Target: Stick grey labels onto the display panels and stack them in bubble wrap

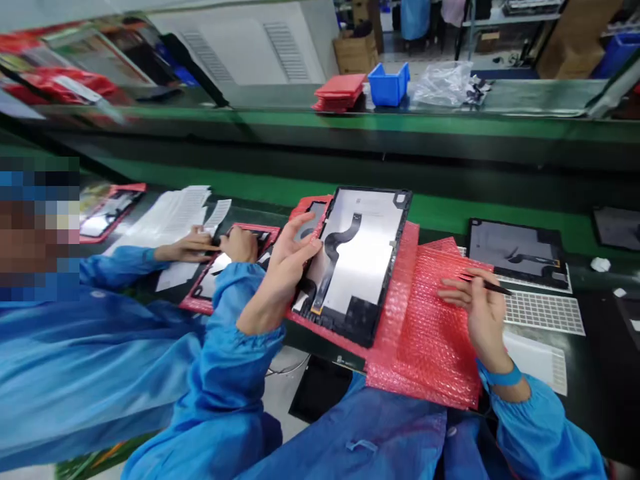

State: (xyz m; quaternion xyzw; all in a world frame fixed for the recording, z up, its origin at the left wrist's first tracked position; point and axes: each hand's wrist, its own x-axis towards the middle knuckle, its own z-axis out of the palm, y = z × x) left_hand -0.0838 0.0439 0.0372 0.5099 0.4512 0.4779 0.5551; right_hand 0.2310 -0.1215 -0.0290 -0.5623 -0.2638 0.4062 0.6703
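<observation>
At the far left, a co-worker's two hands [215, 245] in blue sleeves are seen resting on a red-framed panel [207, 290], with white sheets [170, 213] spread just beyond them.

Next to the right, the person's left hand [293, 257] is laid open on the left edge of a display panel [367, 257]. The fingers are stretched out across the rim and nothing is clasped in them. The display panel is found near the middle of the view, face down and slightly askew, resting on red bubble wrap [425, 340] that is spread over the near edge of the surface [605, 360]. A black flex cable [340, 245] is seen curving across its pale back, close to the fingertips.

Further right, the right hand [480, 310] is held over the bubble wrap, well apart from the display panel. A thin black tool [493, 287] is pinched between its fingers and pointed to the right.

Beyond that hand, a second panel [517, 253] is laid flat on the surface, and a sheet of small labels [545, 312] lies just in front of it. On the far side, a stack of red trays [340, 90] and a blue bin [389, 85] are set side by side.
</observation>
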